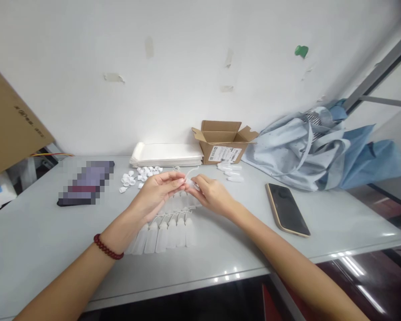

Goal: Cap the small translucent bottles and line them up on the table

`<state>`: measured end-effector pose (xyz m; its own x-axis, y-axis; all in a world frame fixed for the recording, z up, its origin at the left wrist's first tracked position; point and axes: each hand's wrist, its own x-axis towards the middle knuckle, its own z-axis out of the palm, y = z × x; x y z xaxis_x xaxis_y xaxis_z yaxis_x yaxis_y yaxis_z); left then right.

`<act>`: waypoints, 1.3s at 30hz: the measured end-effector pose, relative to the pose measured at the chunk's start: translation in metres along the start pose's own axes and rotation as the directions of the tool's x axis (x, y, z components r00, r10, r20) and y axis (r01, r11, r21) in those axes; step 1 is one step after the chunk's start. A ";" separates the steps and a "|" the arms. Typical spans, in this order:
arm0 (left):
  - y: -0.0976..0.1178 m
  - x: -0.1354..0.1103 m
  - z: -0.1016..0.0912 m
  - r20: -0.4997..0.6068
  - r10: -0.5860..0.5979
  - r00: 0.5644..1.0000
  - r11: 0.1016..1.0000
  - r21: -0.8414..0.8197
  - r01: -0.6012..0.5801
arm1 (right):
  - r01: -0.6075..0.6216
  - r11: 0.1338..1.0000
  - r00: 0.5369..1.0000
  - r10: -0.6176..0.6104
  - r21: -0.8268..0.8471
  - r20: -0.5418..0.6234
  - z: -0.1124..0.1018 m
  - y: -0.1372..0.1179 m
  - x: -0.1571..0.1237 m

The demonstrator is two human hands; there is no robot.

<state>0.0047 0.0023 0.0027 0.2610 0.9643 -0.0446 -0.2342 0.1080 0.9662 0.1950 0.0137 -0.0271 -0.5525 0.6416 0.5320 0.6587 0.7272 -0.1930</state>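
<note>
My left hand (160, 191) and my right hand (215, 195) meet above the middle of the table. Between them is a small translucent plastic bottle (191, 183), tilted sideways. The fingers of my right hand wrap its body. At its other end my left thumb and fingers pinch the cap, mostly hidden by the fingertips, and a white cord (190, 172) sticks up from there. Below the hands lie rows of similar capped bottles (162, 237) with white cords. Beyond my left hand sits a loose pile of white caps (149, 170). Several uncapped bottles (232, 174) lie past my right hand.
A stack of white sleeves or envelopes (167, 154) and an open cardboard box (221, 147) stand against the wall. One phone (287, 208) lies right; a dark pixelated object (88, 183) lies left. A light blue fabric bag (297, 147) fills the right back of the table (234, 254).
</note>
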 end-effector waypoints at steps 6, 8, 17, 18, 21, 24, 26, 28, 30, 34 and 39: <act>-0.001 -0.001 0.001 -0.005 0.014 1.000 0.995 0.097 -0.014 | -0.010 0.998 1.000 0.012 0.067 -0.022 0.000 -0.002 -0.001; 0.000 -0.003 0.002 -0.013 0.030 0.999 0.983 0.182 -0.027 | -0.010 0.996 0.999 0.013 0.085 -0.034 0.000 -0.002 -0.001; 0.005 -0.003 0.005 -0.059 0.140 0.988 0.942 0.316 -0.114 | -0.059 0.973 0.986 0.091 0.222 -0.138 0.003 -0.004 0.000; 0.005 -0.003 0.006 -0.060 0.136 0.989 0.944 0.310 -0.112 | -0.078 0.966 0.984 0.114 0.247 -0.135 0.003 -0.005 0.000; 0.004 -0.004 0.006 -0.052 0.112 0.992 0.957 0.274 -0.094 | -0.136 0.941 0.979 0.175 0.309 -0.101 0.004 -0.008 -0.001; 0.005 -0.004 0.005 0.003 0.080 0.997 0.964 0.254 -0.078 | -0.128 0.934 0.981 0.168 0.334 -0.095 0.003 -0.010 -0.002; 0.005 -0.005 0.005 0.047 0.065 0.997 0.961 0.266 -0.075 | -0.094 0.935 0.984 0.140 0.341 -0.113 0.002 -0.011 -0.002; 0.006 -0.005 0.005 0.063 0.066 0.996 0.949 0.306 -0.082 | -0.068 0.932 0.983 0.123 0.357 -0.135 0.001 -0.011 -0.002; 0.007 -0.005 0.004 0.050 0.088 0.995 0.920 0.378 -0.101 | -0.071 0.922 0.980 0.136 0.380 -0.147 -0.001 -0.012 0.000; 0.009 -0.006 0.005 -0.030 0.242 0.970 0.793 0.583 -0.179 | -0.215 0.869 0.959 0.275 0.446 -0.072 -0.006 -0.016 0.003; 0.009 -0.011 0.004 0.241 0.555 0.796 0.360 0.794 -0.491 | -0.405 0.706 0.893 0.443 0.581 0.083 -0.013 -0.020 0.006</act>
<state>0.0039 -0.0079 0.0129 0.3038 0.7696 0.5616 0.5310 -0.6262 0.5708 0.1852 0.0001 -0.0092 -0.2437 0.9153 0.3206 0.3918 0.3954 -0.8308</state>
